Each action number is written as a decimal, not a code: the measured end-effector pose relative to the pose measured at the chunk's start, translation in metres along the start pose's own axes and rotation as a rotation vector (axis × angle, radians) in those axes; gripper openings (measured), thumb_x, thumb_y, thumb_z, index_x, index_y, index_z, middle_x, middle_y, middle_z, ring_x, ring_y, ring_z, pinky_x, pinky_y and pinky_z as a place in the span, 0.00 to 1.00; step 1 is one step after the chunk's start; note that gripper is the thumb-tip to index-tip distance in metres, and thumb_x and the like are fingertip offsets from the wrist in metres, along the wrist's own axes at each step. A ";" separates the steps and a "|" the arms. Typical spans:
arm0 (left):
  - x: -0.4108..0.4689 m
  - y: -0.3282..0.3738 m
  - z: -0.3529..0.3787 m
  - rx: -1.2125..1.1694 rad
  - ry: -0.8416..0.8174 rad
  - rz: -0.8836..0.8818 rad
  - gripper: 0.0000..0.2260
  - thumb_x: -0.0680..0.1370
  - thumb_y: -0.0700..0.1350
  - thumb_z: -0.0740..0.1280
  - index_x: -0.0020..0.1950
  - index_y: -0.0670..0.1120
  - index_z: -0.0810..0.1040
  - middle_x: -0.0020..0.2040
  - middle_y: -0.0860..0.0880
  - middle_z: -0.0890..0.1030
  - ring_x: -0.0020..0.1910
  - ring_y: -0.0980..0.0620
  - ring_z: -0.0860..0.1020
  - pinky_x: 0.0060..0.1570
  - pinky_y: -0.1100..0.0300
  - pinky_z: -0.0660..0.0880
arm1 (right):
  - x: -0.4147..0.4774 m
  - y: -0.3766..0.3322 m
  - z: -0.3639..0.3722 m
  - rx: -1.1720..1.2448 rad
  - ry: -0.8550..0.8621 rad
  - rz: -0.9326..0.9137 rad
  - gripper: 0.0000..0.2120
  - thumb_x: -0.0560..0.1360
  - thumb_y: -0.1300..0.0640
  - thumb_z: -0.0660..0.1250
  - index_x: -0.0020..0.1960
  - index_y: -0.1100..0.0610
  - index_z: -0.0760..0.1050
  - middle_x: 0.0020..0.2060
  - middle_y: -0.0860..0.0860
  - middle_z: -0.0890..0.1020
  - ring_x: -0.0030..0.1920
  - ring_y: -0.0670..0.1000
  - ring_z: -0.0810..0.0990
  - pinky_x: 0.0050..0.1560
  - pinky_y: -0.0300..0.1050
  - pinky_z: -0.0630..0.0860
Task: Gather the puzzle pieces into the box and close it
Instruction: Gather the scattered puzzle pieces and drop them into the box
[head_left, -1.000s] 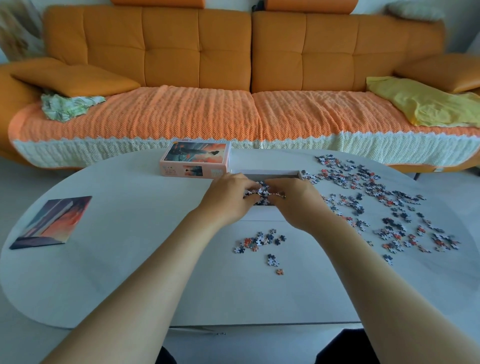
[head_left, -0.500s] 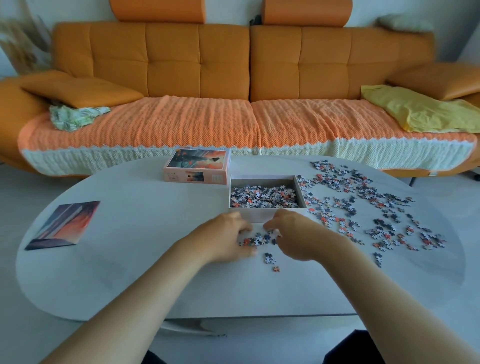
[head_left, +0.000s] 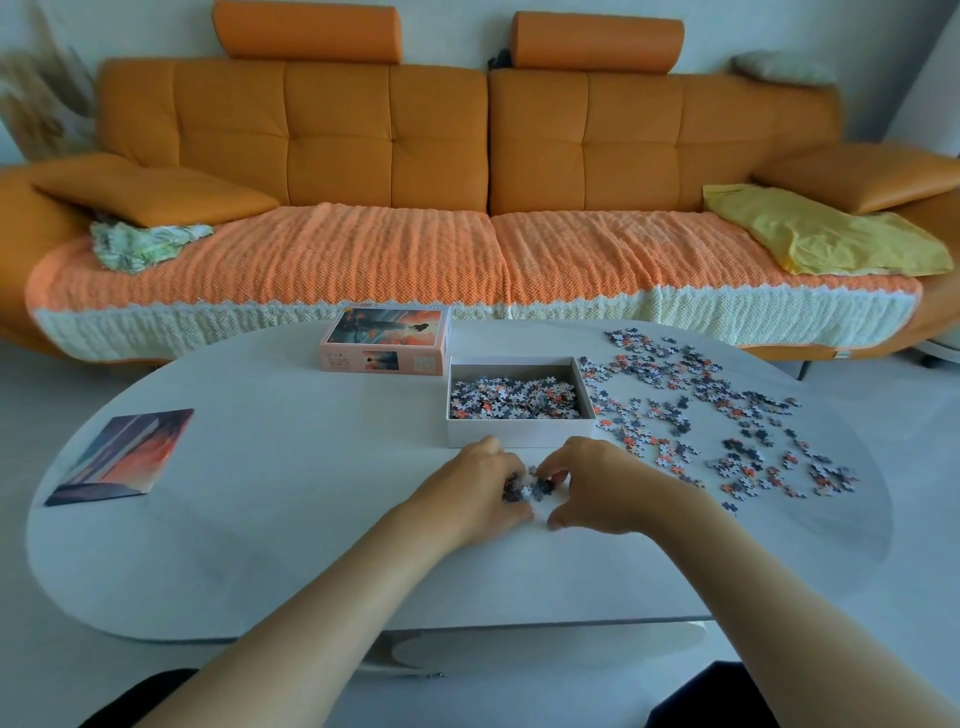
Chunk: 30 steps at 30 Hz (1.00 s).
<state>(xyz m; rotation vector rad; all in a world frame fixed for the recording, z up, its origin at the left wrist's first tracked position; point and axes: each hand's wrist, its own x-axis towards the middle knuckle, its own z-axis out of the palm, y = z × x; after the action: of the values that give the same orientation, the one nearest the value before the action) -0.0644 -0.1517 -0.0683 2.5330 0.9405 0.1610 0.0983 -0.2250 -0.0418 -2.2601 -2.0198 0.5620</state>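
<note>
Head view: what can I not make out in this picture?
1. Pile between left hand and right hand, head view: both hands curl over most of it; count unknown.
2. Box floor, head view: pieces cover it.
3. Lid text, head view: too small to read.

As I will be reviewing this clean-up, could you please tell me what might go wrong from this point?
1. The left hand and right hand pinch a small cluster of pieces on the table, just in front of the box; some may slip out while being lifted over its near wall.
2. The loose pieces to the right of the box spread close to the table's right edge; a broad sweep could knock some off.
</note>
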 end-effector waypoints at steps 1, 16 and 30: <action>0.000 -0.001 -0.001 -0.005 0.002 0.008 0.17 0.73 0.55 0.71 0.60 0.50 0.78 0.50 0.52 0.69 0.50 0.52 0.73 0.51 0.56 0.73 | 0.001 -0.002 0.002 0.004 0.020 -0.005 0.24 0.69 0.49 0.75 0.64 0.50 0.77 0.57 0.48 0.76 0.55 0.49 0.75 0.54 0.40 0.72; -0.001 -0.029 -0.019 0.014 -0.072 -0.013 0.16 0.73 0.47 0.74 0.60 0.50 0.80 0.47 0.56 0.78 0.43 0.57 0.75 0.42 0.66 0.69 | 0.018 -0.005 0.010 -0.033 0.092 -0.011 0.19 0.77 0.63 0.59 0.64 0.51 0.77 0.58 0.49 0.76 0.57 0.50 0.75 0.50 0.36 0.69; 0.007 -0.013 -0.011 -0.069 -0.056 -0.011 0.09 0.69 0.53 0.76 0.41 0.48 0.83 0.38 0.46 0.76 0.36 0.49 0.77 0.33 0.58 0.69 | 0.021 -0.028 0.012 0.014 0.031 0.024 0.14 0.68 0.49 0.75 0.48 0.56 0.82 0.44 0.54 0.81 0.45 0.53 0.78 0.41 0.45 0.75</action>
<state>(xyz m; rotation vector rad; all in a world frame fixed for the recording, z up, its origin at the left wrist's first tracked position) -0.0698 -0.1340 -0.0645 2.4559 0.9120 0.1160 0.0698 -0.2033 -0.0498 -2.2729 -1.9712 0.5379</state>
